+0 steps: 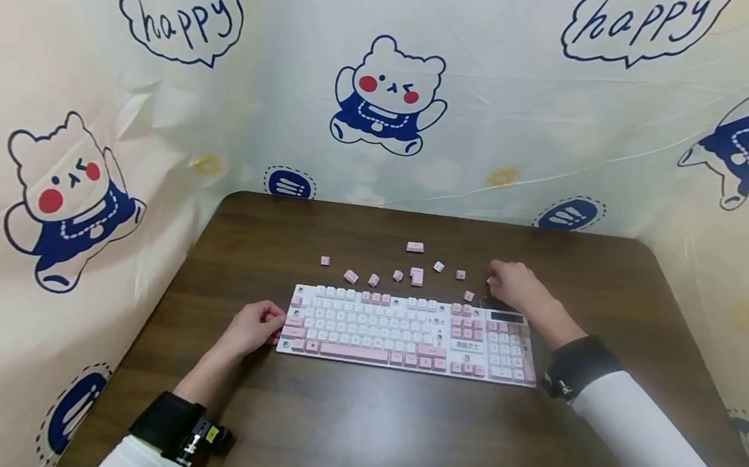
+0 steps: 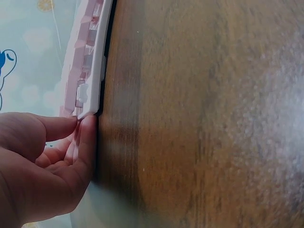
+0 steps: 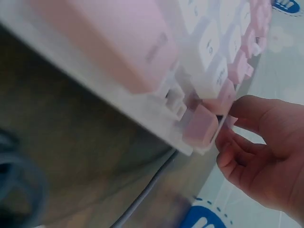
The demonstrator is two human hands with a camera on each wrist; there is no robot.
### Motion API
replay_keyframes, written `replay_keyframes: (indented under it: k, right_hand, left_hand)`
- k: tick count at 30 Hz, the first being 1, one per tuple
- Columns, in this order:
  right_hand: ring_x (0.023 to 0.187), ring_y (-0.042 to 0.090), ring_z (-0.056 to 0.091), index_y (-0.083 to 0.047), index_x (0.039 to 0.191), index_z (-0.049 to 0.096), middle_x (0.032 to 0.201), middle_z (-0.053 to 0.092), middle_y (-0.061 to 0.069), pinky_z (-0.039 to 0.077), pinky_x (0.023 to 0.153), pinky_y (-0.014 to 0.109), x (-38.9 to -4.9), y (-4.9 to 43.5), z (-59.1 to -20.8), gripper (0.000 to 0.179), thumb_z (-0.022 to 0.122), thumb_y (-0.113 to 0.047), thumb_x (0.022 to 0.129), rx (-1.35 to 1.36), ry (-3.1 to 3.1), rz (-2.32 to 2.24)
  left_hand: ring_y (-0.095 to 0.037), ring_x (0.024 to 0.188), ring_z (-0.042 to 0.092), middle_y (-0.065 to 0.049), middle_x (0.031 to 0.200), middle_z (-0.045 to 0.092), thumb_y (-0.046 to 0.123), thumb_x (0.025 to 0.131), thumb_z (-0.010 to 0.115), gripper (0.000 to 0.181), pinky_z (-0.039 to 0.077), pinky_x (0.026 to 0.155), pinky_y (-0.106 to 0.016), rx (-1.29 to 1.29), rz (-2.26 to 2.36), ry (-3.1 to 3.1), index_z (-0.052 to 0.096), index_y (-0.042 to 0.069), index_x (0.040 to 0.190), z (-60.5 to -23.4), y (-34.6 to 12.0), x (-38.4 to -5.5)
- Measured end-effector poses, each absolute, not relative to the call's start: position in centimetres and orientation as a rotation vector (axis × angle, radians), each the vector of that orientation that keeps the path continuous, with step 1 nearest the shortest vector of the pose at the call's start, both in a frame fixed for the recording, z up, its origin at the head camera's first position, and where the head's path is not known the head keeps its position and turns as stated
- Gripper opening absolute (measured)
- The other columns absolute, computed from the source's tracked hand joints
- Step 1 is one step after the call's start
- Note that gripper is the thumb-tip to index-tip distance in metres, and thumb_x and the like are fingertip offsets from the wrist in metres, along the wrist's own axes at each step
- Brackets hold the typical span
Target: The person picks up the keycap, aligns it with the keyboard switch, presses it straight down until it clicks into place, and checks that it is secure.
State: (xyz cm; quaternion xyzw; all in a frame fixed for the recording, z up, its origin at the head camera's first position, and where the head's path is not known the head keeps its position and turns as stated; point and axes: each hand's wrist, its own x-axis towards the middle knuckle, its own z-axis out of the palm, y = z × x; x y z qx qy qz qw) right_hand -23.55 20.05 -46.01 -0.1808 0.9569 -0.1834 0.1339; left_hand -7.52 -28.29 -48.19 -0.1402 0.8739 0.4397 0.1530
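A pink-and-white keyboard [image 1: 355, 352] lies on the brown table, with bare spots showing among its keys. At its left end my left hand [image 1: 258, 325] grips the edge; in the left wrist view the thumb and a finger [image 2: 87, 137] meet at the keyboard's near corner. Behind the keyboard's right end, my right hand [image 1: 516, 285] is over the table with its fingers curled. Between its thumb and fingers a small pink keycap [image 3: 232, 121] shows in the right wrist view, mostly hidden. Loose pink keycaps, such as a wide one [image 1: 416, 247], lie scattered behind the keyboard.
The table [image 1: 354, 429] is brown and wood-grained, with a printed cloth [image 1: 486, 85] hanging behind and at both sides. A dark cable [image 3: 147, 190] runs by the keyboard in the right wrist view. Black bands with cameras circle both wrists.
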Motion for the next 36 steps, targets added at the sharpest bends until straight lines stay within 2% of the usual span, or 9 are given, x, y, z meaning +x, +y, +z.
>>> replay_keyframes:
  k: [7,13,22,30,36]
  right_hand:
    - [0.099,0.036,0.068,0.001,0.127,0.063,0.112,0.07,0.021,0.057,0.084,0.053,-20.7,23.1,-44.6,0.031,0.065,-0.018,0.102,-0.376,2.765,-0.702]
    - [0.091,0.029,0.066,0.002,0.117,0.069,0.104,0.072,0.016,0.059,0.079,0.044,-18.2,25.3,-43.0,0.032,0.069,-0.026,0.1,-0.285,2.672,-0.777]
    - [0.085,0.023,0.069,0.003,0.119,0.068,0.099,0.073,0.011,0.06,0.076,0.038,-14.5,27.7,-42.9,0.038,0.072,-0.029,0.098,-0.147,2.506,-0.889]
    - [0.084,0.021,0.07,0.005,0.12,0.069,0.101,0.073,0.011,0.06,0.077,0.034,-13.8,28.0,-43.9,0.042,0.073,-0.031,0.099,-0.144,2.425,-0.971]
    - [0.082,0.02,0.07,0.007,0.117,0.069,0.096,0.072,0.009,0.06,0.075,0.035,-13.8,27.7,-44.3,0.04,0.074,-0.029,0.098,-0.107,2.42,-0.954]
  left_hand:
    - [-0.022,0.082,0.062,-0.013,0.095,0.065,0.014,0.106,0.059,0.019,0.057,0.071,-0.028,-0.404,1.264,2.507,0.065,-0.002,0.114,-48.2,-28.5,-7.4]
    - [-0.018,0.078,0.063,-0.013,0.092,0.066,0.011,0.105,0.059,0.018,0.057,0.067,-0.026,-0.413,1.272,2.541,0.064,-0.005,0.112,-48.0,-28.5,-7.5]
    - [-0.019,0.079,0.062,-0.013,0.095,0.066,0.011,0.105,0.06,0.019,0.057,0.068,-0.026,-0.421,1.285,2.49,0.064,-0.004,0.115,-48.1,-27.8,-7.6]
    - [-0.018,0.077,0.063,-0.012,0.095,0.065,0.014,0.106,0.061,0.021,0.057,0.067,-0.024,-0.469,1.309,2.462,0.065,-0.003,0.118,-48.0,-27.8,-7.7]
    - [-0.018,0.078,0.064,-0.012,0.096,0.066,0.015,0.106,0.06,0.023,0.057,0.068,-0.024,-0.464,1.311,2.456,0.065,-0.003,0.119,-48.2,-27.9,-7.8]
